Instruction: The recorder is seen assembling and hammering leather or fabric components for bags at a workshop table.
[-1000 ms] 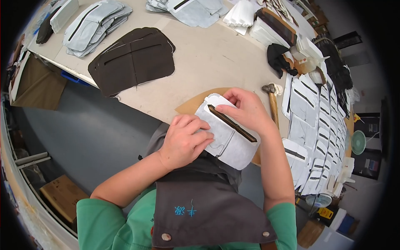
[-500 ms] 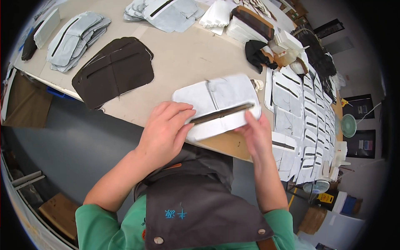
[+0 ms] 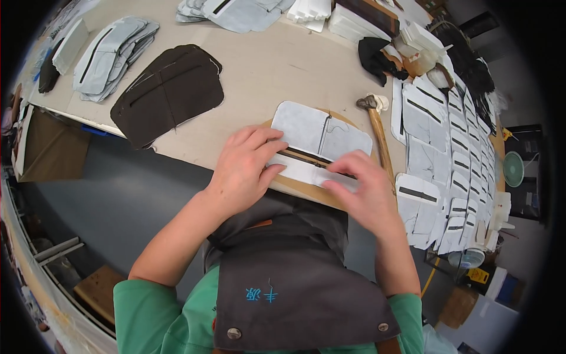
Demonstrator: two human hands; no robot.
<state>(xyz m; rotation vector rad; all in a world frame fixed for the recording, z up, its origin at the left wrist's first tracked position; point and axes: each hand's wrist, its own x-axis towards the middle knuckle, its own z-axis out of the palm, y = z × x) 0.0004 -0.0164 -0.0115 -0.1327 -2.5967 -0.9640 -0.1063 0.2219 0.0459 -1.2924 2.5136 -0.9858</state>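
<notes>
A pale grey-white panel (image 3: 298,131), apparently fabric, lies on a round brown board (image 3: 303,187) at the table's front edge. A long brown slot (image 3: 303,156) crosses it, and a dark seam meets the slot. My left hand (image 3: 244,171) grips the panel's left end, thumb below the slot and fingers above. Over the right part of the slot is my right hand (image 3: 371,192), its thumb and forefinger apart and curved down close to the strip below. Its other fingers are partly hidden. A wooden-handled hammer (image 3: 380,133) lies just right of the panel.
A dark brown panel (image 3: 171,94) lies to the left on the table (image 3: 265,76), beyond it a stack of grey panels (image 3: 112,59). Overlapping slotted panels (image 3: 427,153) cover the right side. Black cloth (image 3: 374,59) and a glue-stained container (image 3: 415,62) stand at the back right.
The panel has come down flat on the board and turned clockwise. My right hand has left its right end and moved over the slot. The hammer now shows.
</notes>
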